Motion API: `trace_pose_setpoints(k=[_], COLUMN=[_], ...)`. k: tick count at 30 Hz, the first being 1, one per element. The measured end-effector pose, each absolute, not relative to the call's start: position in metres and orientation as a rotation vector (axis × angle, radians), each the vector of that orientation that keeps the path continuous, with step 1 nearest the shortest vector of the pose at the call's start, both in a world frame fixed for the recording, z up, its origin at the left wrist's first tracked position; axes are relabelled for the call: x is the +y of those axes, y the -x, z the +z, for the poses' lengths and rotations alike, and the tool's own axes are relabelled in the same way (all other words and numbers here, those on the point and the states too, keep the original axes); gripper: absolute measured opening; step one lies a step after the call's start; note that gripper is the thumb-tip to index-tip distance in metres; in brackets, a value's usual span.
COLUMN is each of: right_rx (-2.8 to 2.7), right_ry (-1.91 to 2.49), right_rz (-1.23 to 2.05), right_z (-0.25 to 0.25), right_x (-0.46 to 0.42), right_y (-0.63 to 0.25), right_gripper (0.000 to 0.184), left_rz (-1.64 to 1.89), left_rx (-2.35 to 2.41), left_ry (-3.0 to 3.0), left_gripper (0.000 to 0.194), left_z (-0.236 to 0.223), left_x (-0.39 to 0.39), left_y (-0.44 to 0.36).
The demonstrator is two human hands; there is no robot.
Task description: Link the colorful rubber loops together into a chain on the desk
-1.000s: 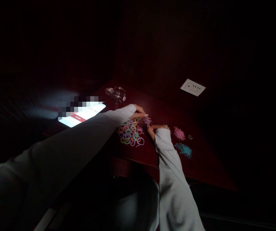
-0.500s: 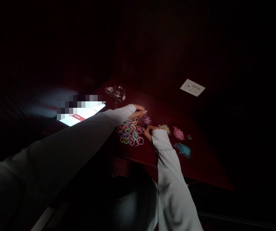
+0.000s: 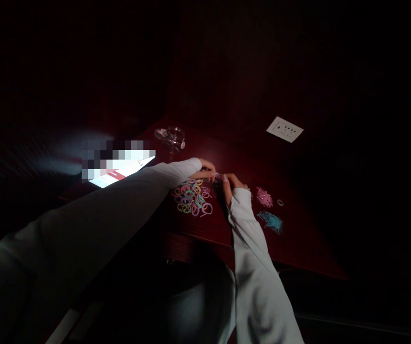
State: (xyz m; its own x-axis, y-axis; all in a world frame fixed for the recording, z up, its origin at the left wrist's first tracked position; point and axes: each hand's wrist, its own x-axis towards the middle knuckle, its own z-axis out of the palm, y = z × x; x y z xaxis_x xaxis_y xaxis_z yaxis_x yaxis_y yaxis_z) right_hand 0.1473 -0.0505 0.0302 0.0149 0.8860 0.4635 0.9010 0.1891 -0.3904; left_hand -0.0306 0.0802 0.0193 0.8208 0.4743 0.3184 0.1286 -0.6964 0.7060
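Reaching over the dark red table (image 3: pixel 298 243) with both hands, and meeting at the small purple strings (image 3: pixel 216 176). Bringing the left hand (image 3: pixel 206 168) in from one side, with fingers bent and close together, and bringing the right hand (image 3: pixel 229 184) in from the other, with thumb and finger just a little apart. Not being able to tell a real pinch from a light touch, with so much dark around. Seeing lots of coloured rings (image 3: pixel 191 197) already lying in a heap just beside the left hand, and finding pink strings (image 3: pixel 264 197) and blue strings (image 3: pixel 271 221) lying loose past the right hand, near one lone ring (image 3: pixel 280 202). Looking partway along, but not being able to count what is left. Now moving the right hand up from the edge of the ring heap to the purple strings, covering more of them, while keeping the left hand in nearly the same spot.
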Motion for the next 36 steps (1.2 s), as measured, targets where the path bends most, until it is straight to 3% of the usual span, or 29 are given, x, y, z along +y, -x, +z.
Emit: trace_pose_setpoints(k=[6,15,23,29,36], right_rx=[-2.011,-1.66,-1.577,-1.828,-2.107], right_ry=[1.573,1.78,1.814,1.694,1.589], right_rz=[-0.036,-0.354,-0.264,0.065,-0.049], right_z=[0.029,0.019,0.025,0.029,0.019], right_x=[-0.048,-0.037,-0.048,-0.062,-0.061], right_y=[-0.15,-0.164,-0.164,-0.161,-0.164], right_gripper=[0.039,0.045,0.042,0.03,0.017], left_rz=[0.64,0.728,0.675,0.705,0.732], left_rx=[0.336,0.589,0.601,0.567,0.604], left_ry=[-2.356,-2.335,-2.481,-2.612,-2.643], left_gripper=[0.03,0.035,0.034,0.023,0.021], left_z=[0.016,0.037,0.024,0.018,0.019], left_x=[0.081,0.066,0.079,0.082,0.081], left_y=[0.033,0.045,0.043,0.042,0.042])
